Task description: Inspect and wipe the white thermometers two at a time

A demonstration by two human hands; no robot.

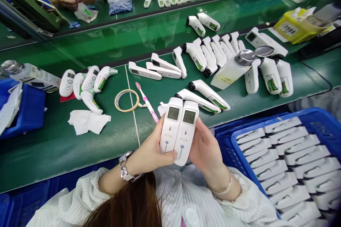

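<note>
I have two white thermometers (184,136) side by side, displays up, raised at the near edge of the green bench (114,139). My left hand (154,145) grips the left one, thumb across its lower end; my right hand (205,145) is closed on the right one's outer side. Just beyond, two more thermometers (209,95) lie with green inside showing. Leftward: pink toothbrush (146,102), tape roll (116,103). Near right: blue crate (237,149), stacked white devices (310,154).

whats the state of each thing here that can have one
left held device: screen showing characters
right held device: screen showing characters
tape roll: lying flat
toothbrush: lying down
white tissue: creased
blue basket: holding rows of white devices
device pair just behind the held ones: green parts exposed
</note>
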